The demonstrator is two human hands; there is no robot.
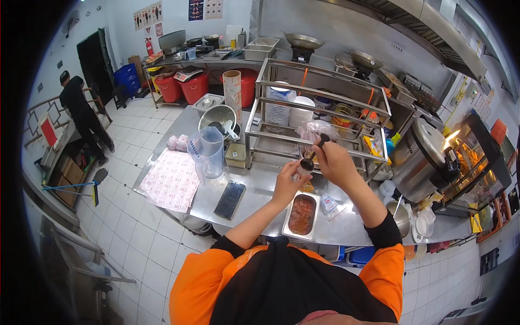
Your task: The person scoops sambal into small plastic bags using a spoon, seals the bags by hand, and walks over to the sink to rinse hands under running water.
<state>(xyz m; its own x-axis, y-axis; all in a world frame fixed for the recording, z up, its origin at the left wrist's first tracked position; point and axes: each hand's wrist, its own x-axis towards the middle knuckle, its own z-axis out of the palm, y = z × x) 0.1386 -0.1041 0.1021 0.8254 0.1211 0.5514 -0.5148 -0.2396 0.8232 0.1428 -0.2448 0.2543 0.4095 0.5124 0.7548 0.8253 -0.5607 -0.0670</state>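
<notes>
Ladle [307,163], black, right hand [337,164] clamped on its handle, head at a small clear cup [301,172] pinched in left hand [286,182]; both near steel tray [298,235] of red sauce. Paper sheets [170,179]: repeated print, seemingly BICI. Cooker [425,162]: lettering illegible.

Two bare hands, the left [290,184] and the right [337,164], are holding one small clear container [304,172] and one black ladle [309,162]. One metal pan of red sauce [298,236] and one phone [229,199] are lying near. One co-worker [81,103] in black is standing far left. Three red bins [194,86] and one fire extinguisher [149,47] are showing farther back; two large woks [304,41] are resting far right.
</notes>
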